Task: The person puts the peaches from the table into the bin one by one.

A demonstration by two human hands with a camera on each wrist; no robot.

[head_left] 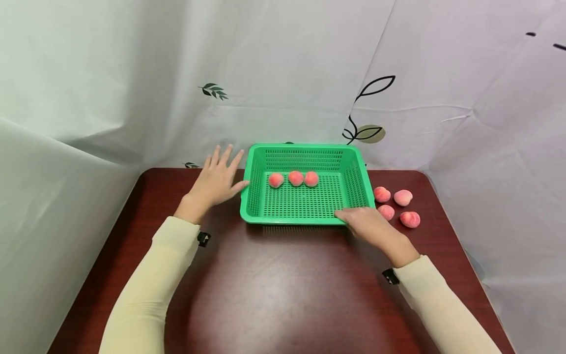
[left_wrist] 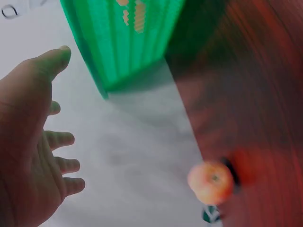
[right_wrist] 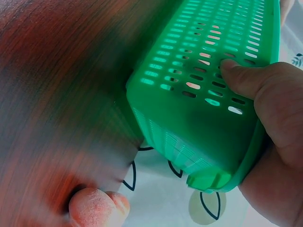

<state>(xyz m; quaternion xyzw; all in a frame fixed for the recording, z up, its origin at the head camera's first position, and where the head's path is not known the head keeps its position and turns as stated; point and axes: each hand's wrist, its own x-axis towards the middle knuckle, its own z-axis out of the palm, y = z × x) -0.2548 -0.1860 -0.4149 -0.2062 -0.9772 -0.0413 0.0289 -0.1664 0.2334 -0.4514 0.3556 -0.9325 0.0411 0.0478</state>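
A green slotted plastic basket (head_left: 305,220) is at the back middle of the table, with three pinkish-red peaches (head_left: 296,178) inside. My right hand (head_left: 370,225) grips its near right corner. In the right wrist view the thumb (right_wrist: 241,78) presses the basket's outer wall (right_wrist: 189,113), while the other fingers are mostly hidden behind the rim. Left of the basket, my left hand (head_left: 215,181) has its fingers spread and holds nothing. Its thumb tip is close to the left rim; whether they touch I cannot tell.
Several loose peaches (head_left: 410,220) lie on the dark red-brown table (head_left: 274,290), right of the basket. Another peach (left_wrist: 211,182) shows near the table edge in the left wrist view. White cloth (head_left: 283,73) with leaf prints hangs behind and at both sides.
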